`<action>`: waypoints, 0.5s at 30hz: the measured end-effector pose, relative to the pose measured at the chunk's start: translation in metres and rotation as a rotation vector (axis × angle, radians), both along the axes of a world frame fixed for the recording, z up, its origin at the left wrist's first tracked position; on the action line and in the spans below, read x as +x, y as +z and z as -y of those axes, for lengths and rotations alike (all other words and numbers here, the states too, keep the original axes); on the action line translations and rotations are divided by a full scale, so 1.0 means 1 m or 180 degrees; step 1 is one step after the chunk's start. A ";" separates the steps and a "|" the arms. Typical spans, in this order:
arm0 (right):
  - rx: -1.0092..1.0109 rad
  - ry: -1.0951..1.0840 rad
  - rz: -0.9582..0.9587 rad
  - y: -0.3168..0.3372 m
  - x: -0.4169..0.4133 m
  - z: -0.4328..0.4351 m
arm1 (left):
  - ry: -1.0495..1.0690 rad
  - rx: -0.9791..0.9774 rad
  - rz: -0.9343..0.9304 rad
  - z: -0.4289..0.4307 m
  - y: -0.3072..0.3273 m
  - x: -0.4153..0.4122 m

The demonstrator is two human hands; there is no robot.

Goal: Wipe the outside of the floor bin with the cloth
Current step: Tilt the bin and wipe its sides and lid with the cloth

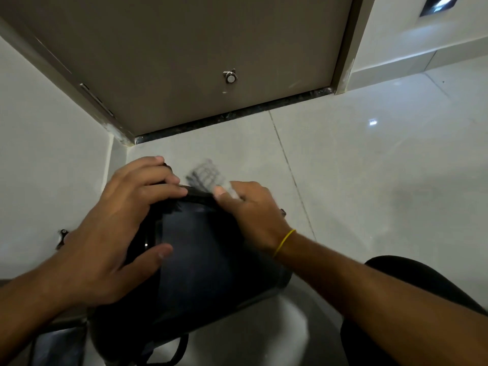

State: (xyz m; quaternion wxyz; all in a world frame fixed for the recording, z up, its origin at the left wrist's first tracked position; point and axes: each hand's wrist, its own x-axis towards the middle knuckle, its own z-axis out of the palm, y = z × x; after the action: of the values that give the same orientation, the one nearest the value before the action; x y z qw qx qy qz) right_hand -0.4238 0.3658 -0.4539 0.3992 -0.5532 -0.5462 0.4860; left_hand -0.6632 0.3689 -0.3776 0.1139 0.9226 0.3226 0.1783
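Note:
A dark, glossy floor bin (200, 260) lies tilted on its side on the pale tiled floor, its far end pointing toward the door. My left hand (118, 223) grips that far end, fingers over the top edge and thumb pressed on the bin's side. My right hand (248, 210) holds a light checked cloth (208, 175) against the bin's far edge; the cloth is motion-blurred and sticks out past my fingers. A yellow band circles my right wrist.
A brown door (184, 48) with a metal stopper (230, 76) stands just beyond the bin. A white wall (47, 159) closes in on the left. My dark-clothed knee (422, 286) is at lower right. Dark cords or straps (169, 352) lie at the bottom.

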 end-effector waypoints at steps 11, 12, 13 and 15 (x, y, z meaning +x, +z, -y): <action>-0.0479 -0.0684 0.0563 -0.037 0.023 0.010 | 0.0129 -0.0081 -0.0012 0.018 0.000 0.012; -0.0975 -0.0872 0.0686 -0.047 0.031 0.003 | 0.0137 -0.0101 0.0000 0.015 0.001 0.012; -0.1405 -0.1017 0.0670 -0.053 0.037 -0.002 | 0.0127 -0.0105 0.0017 0.012 0.001 0.014; -0.1807 -0.1179 0.0502 -0.055 0.042 -0.004 | 0.0082 -0.0100 0.0040 0.008 0.001 0.018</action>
State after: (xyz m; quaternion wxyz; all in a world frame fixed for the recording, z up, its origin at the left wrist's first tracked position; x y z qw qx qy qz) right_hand -0.3814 0.3702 -0.5091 0.2674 -0.7678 -0.3088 0.4936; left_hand -0.6450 0.3613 -0.3769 0.1281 0.9153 0.3366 0.1805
